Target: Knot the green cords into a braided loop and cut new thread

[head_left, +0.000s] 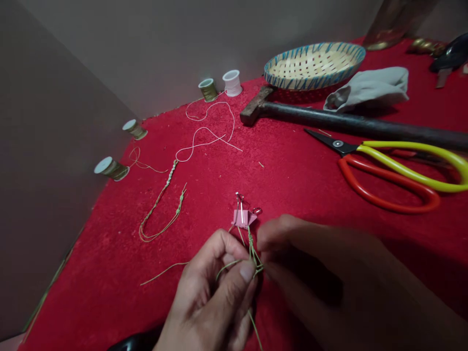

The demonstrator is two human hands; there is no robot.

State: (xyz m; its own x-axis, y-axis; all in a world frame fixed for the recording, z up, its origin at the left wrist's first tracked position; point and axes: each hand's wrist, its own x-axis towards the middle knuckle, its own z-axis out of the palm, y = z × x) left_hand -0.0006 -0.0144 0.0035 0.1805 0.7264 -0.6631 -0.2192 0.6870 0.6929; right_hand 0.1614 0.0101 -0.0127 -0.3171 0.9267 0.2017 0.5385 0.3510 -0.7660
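My left hand pinches thin green cords between thumb and fingers, low in the middle of the head view. My right hand comes in from the right, blurred, its fingertips pressed on the same cords just beside the left thumb. The cords run up to a pink binder clip resting on the red cloth. A loose green strand trails off to the left of my left hand.
A knotted green-and-white cord lies to the left, with white thread beyond. Several thread spools line the wall. A hammer, yellow-and-red scissors, a woven basket and a grey cloth lie at right.
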